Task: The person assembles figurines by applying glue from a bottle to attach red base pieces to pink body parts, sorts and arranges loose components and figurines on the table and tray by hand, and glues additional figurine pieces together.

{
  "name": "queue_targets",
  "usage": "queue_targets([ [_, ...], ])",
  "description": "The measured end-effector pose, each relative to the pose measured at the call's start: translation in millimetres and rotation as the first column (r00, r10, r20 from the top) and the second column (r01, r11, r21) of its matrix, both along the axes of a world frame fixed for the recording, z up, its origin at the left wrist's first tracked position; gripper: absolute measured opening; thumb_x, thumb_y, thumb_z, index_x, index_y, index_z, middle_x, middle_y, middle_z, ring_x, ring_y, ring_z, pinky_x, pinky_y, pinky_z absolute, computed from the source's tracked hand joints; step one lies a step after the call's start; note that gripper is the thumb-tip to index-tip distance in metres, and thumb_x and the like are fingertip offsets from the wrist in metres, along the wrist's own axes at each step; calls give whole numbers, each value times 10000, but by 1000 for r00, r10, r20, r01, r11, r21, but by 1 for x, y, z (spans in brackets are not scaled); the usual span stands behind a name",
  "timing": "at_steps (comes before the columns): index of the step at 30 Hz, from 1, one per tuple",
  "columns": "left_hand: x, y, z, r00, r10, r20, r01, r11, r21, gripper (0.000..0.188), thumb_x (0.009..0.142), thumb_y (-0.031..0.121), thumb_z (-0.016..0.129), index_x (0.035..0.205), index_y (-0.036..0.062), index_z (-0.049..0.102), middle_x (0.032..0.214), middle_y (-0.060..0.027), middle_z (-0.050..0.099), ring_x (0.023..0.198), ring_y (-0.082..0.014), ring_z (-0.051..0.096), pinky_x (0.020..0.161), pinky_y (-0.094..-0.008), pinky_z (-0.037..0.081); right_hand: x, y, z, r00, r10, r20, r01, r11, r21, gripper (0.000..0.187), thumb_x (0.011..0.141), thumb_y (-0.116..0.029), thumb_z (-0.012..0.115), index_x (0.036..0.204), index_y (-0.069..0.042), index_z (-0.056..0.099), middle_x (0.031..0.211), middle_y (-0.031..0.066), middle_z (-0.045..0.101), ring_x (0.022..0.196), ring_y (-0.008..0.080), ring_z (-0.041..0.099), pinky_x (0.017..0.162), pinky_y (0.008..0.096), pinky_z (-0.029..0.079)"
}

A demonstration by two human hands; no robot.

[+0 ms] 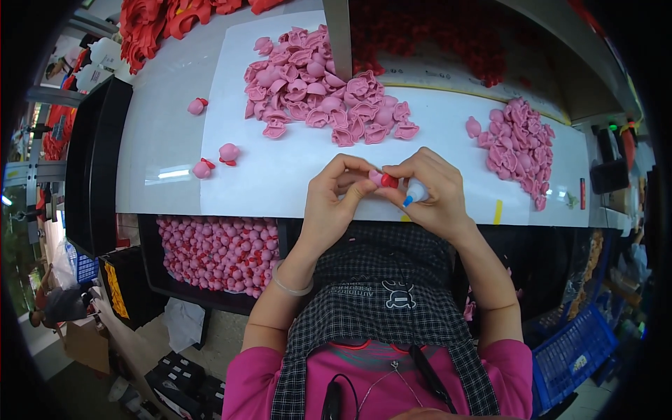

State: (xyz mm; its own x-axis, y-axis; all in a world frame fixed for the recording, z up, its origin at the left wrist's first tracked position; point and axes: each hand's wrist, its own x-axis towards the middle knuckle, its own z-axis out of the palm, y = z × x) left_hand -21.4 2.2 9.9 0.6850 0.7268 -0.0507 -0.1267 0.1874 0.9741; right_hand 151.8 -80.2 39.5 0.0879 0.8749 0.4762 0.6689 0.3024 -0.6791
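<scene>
Above the near edge of the white table, my left hand (334,199) pinches a small round pink piece (375,176) between thumb and fingers. Against it sits a red bow-like part (389,181), with the fingertips of my right hand (441,189) at its side. A small whitish squeeze bottle (418,189) with a blue tip is also tucked in my right hand, its tip pointing down toward me. Fingers cover part of both pieces. To the left on the table lie three pink balls with red parts, one of them the nearest ball (229,152).
Beyond my hands is a big heap of pink shell-like pieces (308,84), beside a metal post (339,38). A smaller pink heap (518,150) lies right. Under the table's left edge, a black bin (150,262) holds many pink-and-red balls. Red pieces (164,24) pile at far left.
</scene>
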Motion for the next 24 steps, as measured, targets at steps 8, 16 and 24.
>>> queue_targets([
  [8, -1, 17, 2, 916, 233, -327, 50, 742, 669, 324, 844, -105, 601, 1153, -11, 622, 1143, -123, 659, 1080, -218, 626, 820, -305, 497, 2, -7, -14, 985, -21, -170, -11, 983, -182, 371, 743, -45, 808, 1081, -26, 656, 1015, 91, 654, 923, 221, 633, 723, 318, 523],
  [16, 1, 14, 11, 952, 130, -275, 97, 727, 680, 626, 771, 36, 776, 1333, 54, 501, 1147, -108, 675, 1112, -205, 613, 920, -321, 442, 23, -13, 1, 890, -210, -405, 6, 893, -449, 250, 898, -67, 689, 1108, 9, 576, 1011, 109, 657, 907, 144, 632, 773, 258, 512],
  [24, 7, 15, -1, 931, 171, -324, 73, 780, 622, 812, 689, 93, 880, 1356, 58, 418, 1031, -77, 734, 1009, -209, 671, 927, -351, 472, 12, -7, -18, 826, -133, -548, 56, 986, -155, 307, 860, -185, 772, 1021, -8, 579, 918, 56, 632, 825, 118, 606, 757, 233, 491],
])
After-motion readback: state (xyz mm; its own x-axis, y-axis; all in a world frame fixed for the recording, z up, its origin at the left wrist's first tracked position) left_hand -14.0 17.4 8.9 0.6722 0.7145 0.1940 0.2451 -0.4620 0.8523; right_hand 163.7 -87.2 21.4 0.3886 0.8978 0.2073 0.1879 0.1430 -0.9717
